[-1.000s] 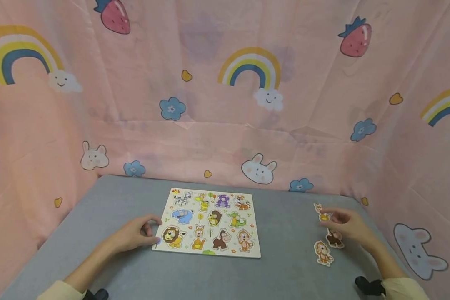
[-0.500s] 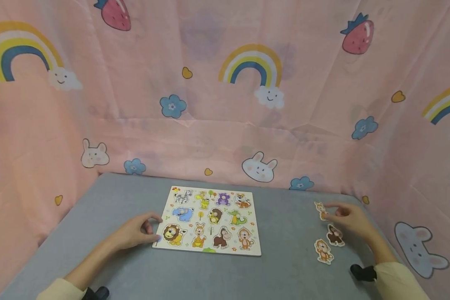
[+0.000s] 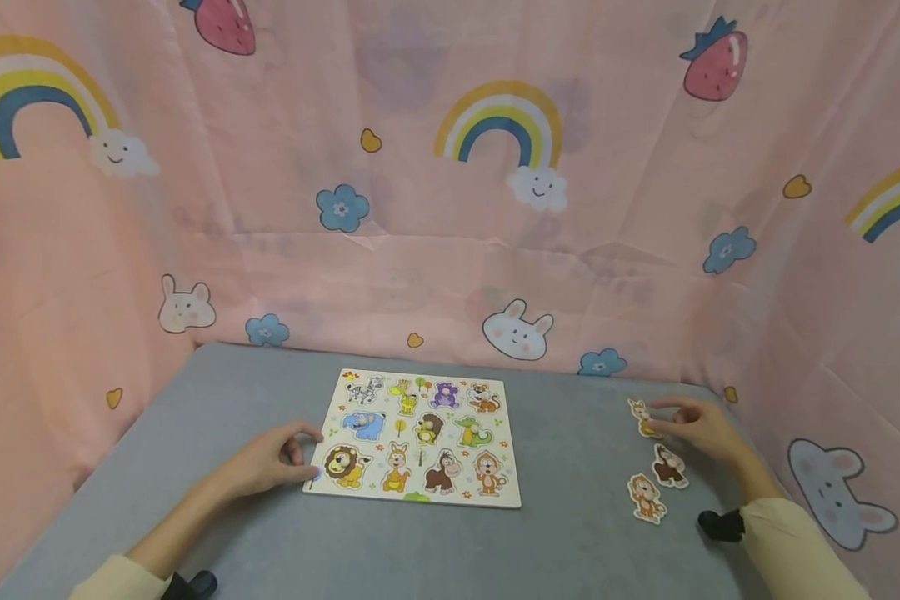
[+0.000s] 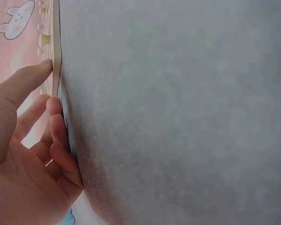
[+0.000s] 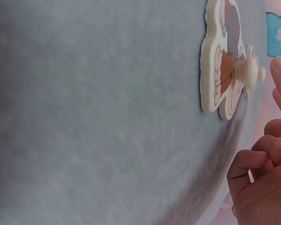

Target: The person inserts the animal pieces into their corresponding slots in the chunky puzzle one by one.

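A wooden animal puzzle board [image 3: 420, 500] lies on the grey table, with knobbed pieces such as the lion [image 3: 347, 467] and elephant [image 3: 364, 427] in it. My left hand [image 3: 266, 458] touches the board's left edge with thumb and index fingertips; in the left wrist view the thumb rests at the corner. At the right, three loose pieces lie apart: kangaroo [image 3: 640, 412], gorilla [image 3: 670, 467] and monkey [image 3: 647, 500]. My right hand [image 3: 696, 425] is at the kangaroo, thumb and index spread at its right side. In the right wrist view that piece is hidden and the gorilla's knob [image 5: 246, 73] shows nearby.
Pink printed cloth [image 3: 405, 275] hangs behind and beside the grey table [image 3: 570, 467]. The kangaroo, gorilla and monkey places on the board show printed pictures without knobs. Dark wrist straps [image 3: 722, 526] show at both sleeves.
My right hand has shifted slightly back from over the kangaroo, so more of the piece shows. The right sleeve has moved left. The left hand and the board keep their places.
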The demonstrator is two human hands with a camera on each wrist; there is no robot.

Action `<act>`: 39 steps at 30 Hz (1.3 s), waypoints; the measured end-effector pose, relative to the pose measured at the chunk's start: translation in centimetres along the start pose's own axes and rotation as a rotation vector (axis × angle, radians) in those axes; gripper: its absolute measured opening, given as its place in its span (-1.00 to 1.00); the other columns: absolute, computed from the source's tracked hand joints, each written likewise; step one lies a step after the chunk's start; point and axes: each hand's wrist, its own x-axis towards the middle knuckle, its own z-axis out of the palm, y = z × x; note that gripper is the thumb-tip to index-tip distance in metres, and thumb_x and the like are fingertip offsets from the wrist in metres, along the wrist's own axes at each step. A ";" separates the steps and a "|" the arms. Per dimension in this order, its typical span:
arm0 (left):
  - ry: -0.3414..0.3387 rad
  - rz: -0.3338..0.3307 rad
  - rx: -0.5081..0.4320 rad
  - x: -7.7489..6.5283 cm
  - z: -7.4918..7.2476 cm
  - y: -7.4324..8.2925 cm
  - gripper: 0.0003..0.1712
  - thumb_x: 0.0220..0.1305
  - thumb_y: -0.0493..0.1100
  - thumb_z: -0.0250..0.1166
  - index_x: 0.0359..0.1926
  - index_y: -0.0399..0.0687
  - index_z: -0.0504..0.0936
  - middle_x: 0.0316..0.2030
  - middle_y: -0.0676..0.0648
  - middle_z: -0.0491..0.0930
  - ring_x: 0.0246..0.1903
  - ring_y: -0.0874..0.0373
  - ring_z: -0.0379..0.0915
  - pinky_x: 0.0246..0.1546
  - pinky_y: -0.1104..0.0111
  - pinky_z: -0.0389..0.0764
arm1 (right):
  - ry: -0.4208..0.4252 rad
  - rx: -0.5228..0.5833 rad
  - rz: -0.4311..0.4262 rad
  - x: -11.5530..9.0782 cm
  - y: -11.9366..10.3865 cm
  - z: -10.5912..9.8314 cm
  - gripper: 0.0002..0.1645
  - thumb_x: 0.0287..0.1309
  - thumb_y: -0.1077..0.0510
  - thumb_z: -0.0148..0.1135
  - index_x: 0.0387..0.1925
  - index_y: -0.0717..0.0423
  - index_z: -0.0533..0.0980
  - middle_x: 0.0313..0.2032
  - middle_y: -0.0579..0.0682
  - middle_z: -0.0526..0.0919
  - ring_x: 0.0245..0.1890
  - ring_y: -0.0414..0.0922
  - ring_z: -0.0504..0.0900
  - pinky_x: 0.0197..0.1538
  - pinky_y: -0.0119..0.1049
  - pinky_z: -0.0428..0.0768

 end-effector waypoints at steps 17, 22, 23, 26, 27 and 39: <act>-0.003 -0.002 0.008 0.1 0.1 -0.3 -0.48 0.16 -0.13 0.54 0.09 -0.16 0.58 -0.46 0.04 0.46 -0.53 0.15 0.32 -0.45 0.33 0.35 | -0.075 -0.060 0.078 1.0 -0.9 -0.3 -0.42 0.19 0.09 0.48 0.13 0.38 0.57 -0.55 -0.01 0.45 -0.53 -0.17 0.37 -0.42 -0.28 0.36; -0.007 0.001 0.013 0.1 0.1 -0.3 -0.48 0.17 -0.11 0.54 0.10 -0.15 0.57 -0.46 0.05 0.46 -0.53 0.15 0.31 -0.46 0.33 0.35 | -0.075 -0.066 0.061 1.2 -0.7 -0.3 -0.45 0.17 0.11 0.49 0.10 0.38 0.60 -0.59 -0.01 0.47 -0.57 -0.17 0.36 -0.45 -0.28 0.35; -0.007 0.002 0.013 0.2 0.1 -0.3 -0.48 0.17 -0.11 0.54 0.09 -0.16 0.57 -0.46 0.04 0.46 -0.53 0.16 0.31 -0.46 0.33 0.34 | -0.076 -0.071 0.056 1.2 -0.7 -0.3 -0.45 0.17 0.11 0.49 0.09 0.38 0.60 -0.59 -0.01 0.47 -0.57 -0.17 0.35 -0.46 -0.28 0.34; -0.006 0.004 0.008 0.2 0.1 -0.3 -0.48 0.16 -0.12 0.54 0.09 -0.16 0.57 -0.46 0.04 0.46 -0.54 0.17 0.31 -0.47 0.34 0.35 | -0.083 -0.083 0.055 1.4 -0.7 -0.2 -0.47 0.16 0.10 0.50 0.07 0.37 0.61 -0.58 -0.02 0.49 -0.56 -0.18 0.36 -0.46 -0.28 0.34; -0.005 0.004 0.006 0.2 0.1 -0.4 -0.48 0.16 -0.12 0.54 0.09 -0.16 0.57 -0.46 0.04 0.46 -0.55 0.17 0.31 -0.48 0.35 0.35 | -0.087 -0.090 0.055 1.4 -0.7 -0.2 -0.47 0.16 0.10 0.50 0.06 0.37 0.62 -0.56 -0.02 0.50 -0.55 -0.18 0.36 -0.45 -0.28 0.35; 0.000 0.000 0.009 0.2 0.0 -0.4 -0.49 0.16 -0.13 0.54 0.08 -0.15 0.57 -0.47 0.04 0.46 -0.55 0.17 0.31 -0.48 0.34 0.35 | -0.128 -0.123 0.105 1.9 -1.1 0.2 -0.60 0.24 0.10 0.44 -0.05 0.35 0.67 -0.40 0.00 0.56 -0.42 -0.11 0.40 -0.36 -0.21 0.42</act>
